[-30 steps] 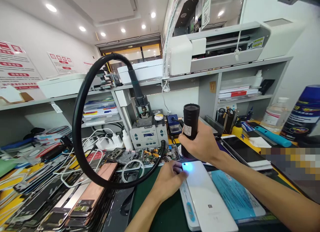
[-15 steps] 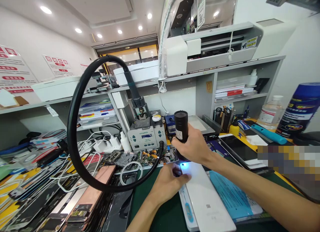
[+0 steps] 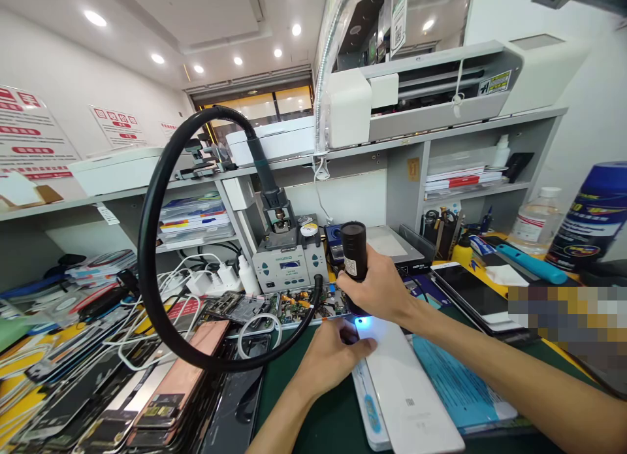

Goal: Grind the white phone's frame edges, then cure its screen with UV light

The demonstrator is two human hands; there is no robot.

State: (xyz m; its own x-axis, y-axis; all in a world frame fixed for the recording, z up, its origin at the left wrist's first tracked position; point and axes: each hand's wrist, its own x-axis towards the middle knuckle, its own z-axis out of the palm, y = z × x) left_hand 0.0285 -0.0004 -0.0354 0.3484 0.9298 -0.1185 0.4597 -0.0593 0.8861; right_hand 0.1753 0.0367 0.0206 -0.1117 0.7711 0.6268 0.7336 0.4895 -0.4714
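A white phone (image 3: 412, 392) lies back up, its lower end toward me. It rests over a white case-like thing with a blue label (image 3: 371, 411), which shows along its left side. My left hand (image 3: 337, 353) grips the phone's upper left edge, thumb on its back and the other fingers partly hidden. My right hand (image 3: 379, 285) is wrapped round a black flashlight (image 3: 354, 248), held upright with its lit end down. Blue light falls on the phone's top corner by the camera. The flashlight's lower end is partly hidden behind my right hand.
A thick black hose (image 3: 147, 245) loops up at the left from the hot-air station (image 3: 289, 268). Stacked phone parts (image 3: 161, 402) crowd the left side. A blue sheet (image 3: 455, 382) lies right of the phone, with another phone (image 3: 473, 291) and a spray can (image 3: 585, 219) beyond.
The whole view has shifted slightly to the right. Relative to the bench, the flashlight has moved a little left, still shining on the phone's top corner. Both hands keep their grip.
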